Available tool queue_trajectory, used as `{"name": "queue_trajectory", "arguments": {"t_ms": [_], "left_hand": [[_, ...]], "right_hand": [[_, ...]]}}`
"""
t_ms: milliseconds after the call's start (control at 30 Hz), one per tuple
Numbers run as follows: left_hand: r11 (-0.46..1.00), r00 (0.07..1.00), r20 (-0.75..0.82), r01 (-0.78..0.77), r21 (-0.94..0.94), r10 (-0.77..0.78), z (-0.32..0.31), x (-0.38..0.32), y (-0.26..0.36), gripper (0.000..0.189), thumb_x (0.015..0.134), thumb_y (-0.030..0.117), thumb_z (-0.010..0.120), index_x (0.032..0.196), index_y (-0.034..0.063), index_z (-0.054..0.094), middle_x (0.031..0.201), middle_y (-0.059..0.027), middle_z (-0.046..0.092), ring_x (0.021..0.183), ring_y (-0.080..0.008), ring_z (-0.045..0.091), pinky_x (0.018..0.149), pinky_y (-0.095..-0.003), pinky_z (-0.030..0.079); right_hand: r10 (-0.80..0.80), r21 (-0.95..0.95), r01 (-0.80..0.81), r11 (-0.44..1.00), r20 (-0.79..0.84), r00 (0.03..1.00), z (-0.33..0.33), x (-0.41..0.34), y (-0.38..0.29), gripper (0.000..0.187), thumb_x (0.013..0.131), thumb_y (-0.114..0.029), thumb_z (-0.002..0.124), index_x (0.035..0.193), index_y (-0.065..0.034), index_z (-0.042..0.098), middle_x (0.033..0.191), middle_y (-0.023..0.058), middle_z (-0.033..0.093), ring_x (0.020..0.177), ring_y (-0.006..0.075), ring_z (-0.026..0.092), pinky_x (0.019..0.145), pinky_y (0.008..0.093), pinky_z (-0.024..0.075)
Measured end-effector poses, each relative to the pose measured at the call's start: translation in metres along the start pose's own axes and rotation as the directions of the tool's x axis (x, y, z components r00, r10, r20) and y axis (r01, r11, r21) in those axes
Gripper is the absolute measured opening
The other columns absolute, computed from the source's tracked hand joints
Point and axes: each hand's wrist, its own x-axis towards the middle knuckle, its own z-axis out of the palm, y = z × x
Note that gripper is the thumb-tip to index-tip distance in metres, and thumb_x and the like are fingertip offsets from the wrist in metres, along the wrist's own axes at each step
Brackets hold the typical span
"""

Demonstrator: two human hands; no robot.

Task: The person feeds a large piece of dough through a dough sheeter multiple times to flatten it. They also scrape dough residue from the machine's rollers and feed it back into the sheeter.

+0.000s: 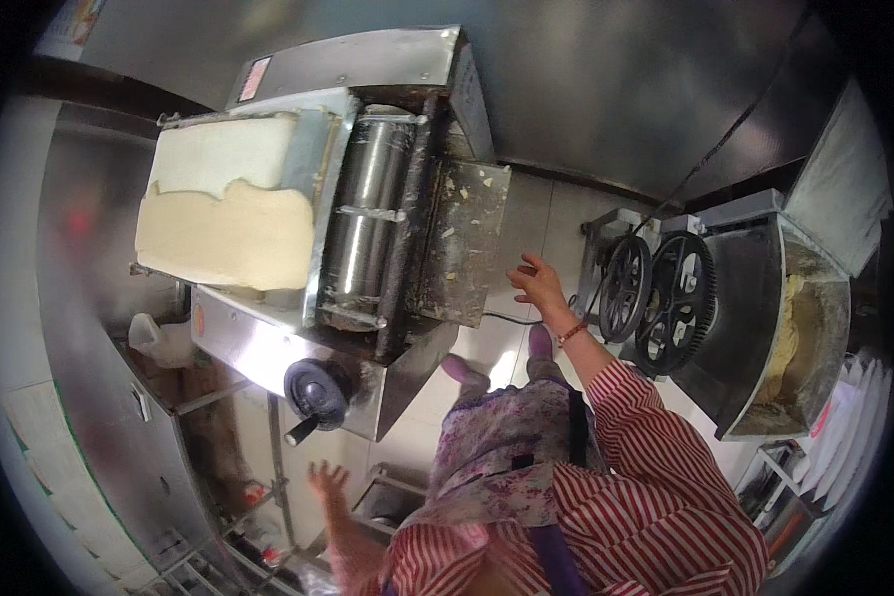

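Note:
My right hand [538, 287] hovers past the floury tray of a steel dough sheeter [387, 402], fingers spread and holding nothing. My left hand [329, 479] is held in the air below the sheeter's black handwheel [314, 395], its fingers apart with nothing in them. Pale sheets of dough [227, 235] lie in layers on the sheeter's far-left platform, the nearer one overlapping a whiter one. Beside them sit the shiny metal rollers [365, 223] behind thin guard bars. Dough crumbs cling to the metal tray [465, 238] on the roller side nearest my right hand.
To the right stands a dough mixer with large black gear wheels [674, 302]; yellowish dough [782, 335] lies in its trough. White sacks [853, 425] stand beyond it. A black cable [737, 127] hangs down the metal wall. A white plastic jug [160, 339] stands left of the sheeter.

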Motion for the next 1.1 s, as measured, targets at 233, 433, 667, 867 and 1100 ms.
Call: {"name": "queue_trajectory", "arguments": {"t_ms": [233,433,667,867,1100], "left_hand": [[0.948,0.990,-0.072,0.135,0.287,-0.119,0.022,-0.084,-0.077,0.070,0.089,0.012,0.058,0.147,0.0137,0.020,0.129,-0.0162,0.048,0.093,-0.0333,0.062,0.063,-0.0438,0.057],[0.920,0.995,0.074,0.030,0.390,-0.063,0.031,-0.104,-0.078,0.066,0.089,0.012,0.058,0.147,0.0092,0.025,0.132,-0.0171,0.045,0.090,-0.0328,0.062,0.064,-0.0418,0.057],[0.968,0.991,-0.011,0.130,0.214,-0.131,0.007,-0.129,-0.135,0.063,0.089,0.011,0.058,0.145,0.0095,0.029,0.117,-0.0159,0.054,0.080,-0.0291,0.063,0.060,-0.0409,0.057],[0.998,0.983,0.185,-0.028,0.057,0.016,0.015,-0.160,-0.151,0.046,0.089,0.008,0.056,0.133,0.0025,0.042,0.073,-0.0026,0.055,0.054,-0.0117,0.050,0.047,-0.0264,0.043],[0.959,0.955,-0.295,0.112,0.260,-0.032,0.018,-0.245,-0.262,0.061,0.083,0.021,0.067,0.137,0.0050,0.043,0.127,-0.0209,0.055,0.082,-0.0253,0.067,0.065,-0.0356,0.056]], "right_hand": [[0.025,0.057,-0.031,0.998,0.091,0.996,-0.005,0.028,0.003,0.086,0.079,-0.031,0.073,0.144,0.0014,0.028,0.135,0.0223,0.046,0.111,0.0267,0.056,0.079,0.0365,0.0538],[-0.140,-0.079,0.137,0.988,-0.042,0.989,0.010,0.086,0.045,0.072,0.076,-0.023,0.072,0.135,0.0066,0.043,0.103,0.0150,0.063,0.087,0.0163,0.061,0.067,0.0290,0.0504],[-0.035,-0.260,0.061,0.964,0.103,0.994,0.041,0.090,0.033,0.059,0.081,-0.014,0.069,0.128,0.0119,0.047,0.094,0.0139,0.066,0.076,0.0190,0.065,0.056,0.0273,0.0550],[-0.172,0.092,0.145,0.985,0.486,0.857,-0.002,0.175,0.101,0.020,0.087,-0.016,0.061,0.100,-0.0007,0.062,0.083,0.0101,0.064,0.076,0.0236,0.064,0.068,0.0377,0.0537],[0.193,-0.282,-0.111,0.953,0.282,0.940,0.013,0.157,0.029,0.022,0.086,-0.004,0.063,0.105,0.0061,0.057,0.096,0.0148,0.060,0.082,0.0226,0.062,0.075,0.0359,0.0593]]}}
